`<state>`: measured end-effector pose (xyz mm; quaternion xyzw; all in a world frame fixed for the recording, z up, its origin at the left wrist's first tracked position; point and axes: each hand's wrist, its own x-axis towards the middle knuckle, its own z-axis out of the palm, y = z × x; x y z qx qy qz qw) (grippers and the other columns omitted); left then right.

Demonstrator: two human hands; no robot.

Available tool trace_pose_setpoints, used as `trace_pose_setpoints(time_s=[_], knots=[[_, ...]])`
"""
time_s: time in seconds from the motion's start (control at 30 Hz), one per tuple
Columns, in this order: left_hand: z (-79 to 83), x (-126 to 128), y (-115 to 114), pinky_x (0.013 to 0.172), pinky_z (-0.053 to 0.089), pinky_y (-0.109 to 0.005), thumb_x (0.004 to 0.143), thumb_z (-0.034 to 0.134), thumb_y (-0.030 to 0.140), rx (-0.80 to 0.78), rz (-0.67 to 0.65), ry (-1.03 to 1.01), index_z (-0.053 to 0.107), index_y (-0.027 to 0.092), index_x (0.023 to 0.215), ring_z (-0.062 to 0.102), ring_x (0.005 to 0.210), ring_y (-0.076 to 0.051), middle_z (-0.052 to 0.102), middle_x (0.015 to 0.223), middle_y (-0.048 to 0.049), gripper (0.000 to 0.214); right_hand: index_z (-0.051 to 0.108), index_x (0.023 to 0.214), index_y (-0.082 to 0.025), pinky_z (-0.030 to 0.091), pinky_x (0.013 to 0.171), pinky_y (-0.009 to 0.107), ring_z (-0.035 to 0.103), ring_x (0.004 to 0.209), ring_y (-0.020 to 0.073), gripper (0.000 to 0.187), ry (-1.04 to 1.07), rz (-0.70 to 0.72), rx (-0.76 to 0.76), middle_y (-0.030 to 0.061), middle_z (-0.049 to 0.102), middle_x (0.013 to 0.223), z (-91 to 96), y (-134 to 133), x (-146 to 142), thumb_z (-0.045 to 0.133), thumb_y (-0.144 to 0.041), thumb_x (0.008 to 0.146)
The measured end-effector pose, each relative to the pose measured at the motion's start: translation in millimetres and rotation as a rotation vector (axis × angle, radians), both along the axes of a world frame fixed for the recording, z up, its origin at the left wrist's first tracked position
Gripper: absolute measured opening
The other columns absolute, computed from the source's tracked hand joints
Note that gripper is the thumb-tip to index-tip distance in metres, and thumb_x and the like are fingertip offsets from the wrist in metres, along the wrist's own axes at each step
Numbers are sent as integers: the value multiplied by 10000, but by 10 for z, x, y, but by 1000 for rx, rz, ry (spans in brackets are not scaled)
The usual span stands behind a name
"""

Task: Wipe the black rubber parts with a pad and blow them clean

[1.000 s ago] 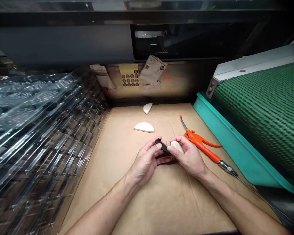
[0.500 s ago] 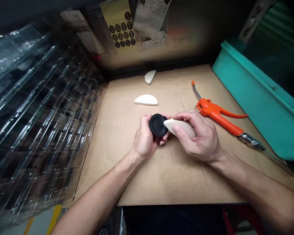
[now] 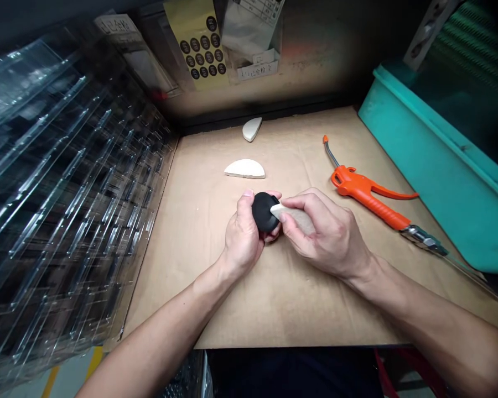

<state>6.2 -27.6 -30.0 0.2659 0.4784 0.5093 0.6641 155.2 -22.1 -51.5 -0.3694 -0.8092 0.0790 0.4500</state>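
My left hand [image 3: 245, 229] is closed around a round black part [image 3: 263, 213] with a shallow dished face turned toward me. Between the thumb and fingers of my right hand [image 3: 326, 232] is a whitish felt pad [image 3: 297, 219], its pointed tip pressed on the right side of the black face. Another pad, a white half-round one [image 3: 245, 168], lies on the cardboard just beyond my hands. Farther back rests a smaller white wedge-shaped pad [image 3: 252, 129].
An orange air blow gun [image 3: 367, 193] with its hose lies on the cardboard sheet [image 3: 299, 309] at right. Beside it stands a teal plastic bin [image 3: 435, 160]. Stacked clear plastic trays [image 3: 74, 193] rise at left. A yellow sticker sheet [image 3: 201, 50] hangs on the back wall.
The felt pad in my right hand has moved left, its tip now farther onto the black part's face. The whole view has shifted slightly.
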Motion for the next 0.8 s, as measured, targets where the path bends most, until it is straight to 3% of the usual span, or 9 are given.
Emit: trace_pose_setpoints(time_s=[0.07, 0.23, 0.4, 0.53, 0.7, 0.8], knots=[[-8, 2, -5, 459, 326, -225, 940, 482, 651, 3, 8, -1, 678, 163, 963, 459, 483, -101, 548, 632, 10, 527, 616, 1093, -156, 535, 697, 332, 664, 823, 193, 129, 24, 13, -1, 69, 687, 968, 2, -5, -3, 594, -150, 966], [-37, 13, -4, 454, 328, -221, 962, 461, 578, 18, 86, 29, 685, 161, 936, 500, 535, -99, 643, 775, -22, 474, 608, 1103, -185, 562, 744, 319, 689, 890, 188, 145, 163, 214, -145, 48, 690, 971, 11, -32, -26, 628, -171, 960], [-21, 6, -5, 438, 308, -224, 941, 455, 681, 44, -51, -11, 659, 182, 915, 433, 464, -112, 503, 558, 18, 540, 617, 1117, -161, 555, 727, 345, 696, 886, 214, 142, 23, -1, -17, 77, 712, 1024, 1, 5, -18, 598, -184, 978], [-70, -10, -27, 428, 351, -239, 931, 476, 717, 64, -85, 23, 546, 204, 701, 444, 457, -117, 490, 529, 8, 567, 616, 1136, -158, 549, 693, 333, 686, 856, 203, 136, 21, -105, 71, 76, 709, 1011, -12, -20, -79, 574, -186, 1010], [-147, -28, -60, 454, 392, -243, 932, 501, 726, 52, -80, 99, 477, 216, 631, 526, 512, -136, 461, 539, 5, 593, 618, 1162, -168, 577, 739, 334, 689, 917, 204, 145, 135, -103, 57, 89, 707, 1044, -3, -51, -147, 594, -203, 1023], [-148, -47, -67, 517, 454, -248, 956, 465, 721, 50, -31, 166, 566, 203, 697, 625, 641, -176, 529, 591, -19, 588, 610, 1159, -178, 596, 773, 327, 691, 954, 194, 147, 200, 26, 19, 82, 704, 1043, 30, -67, -159, 596, -168, 1014]])
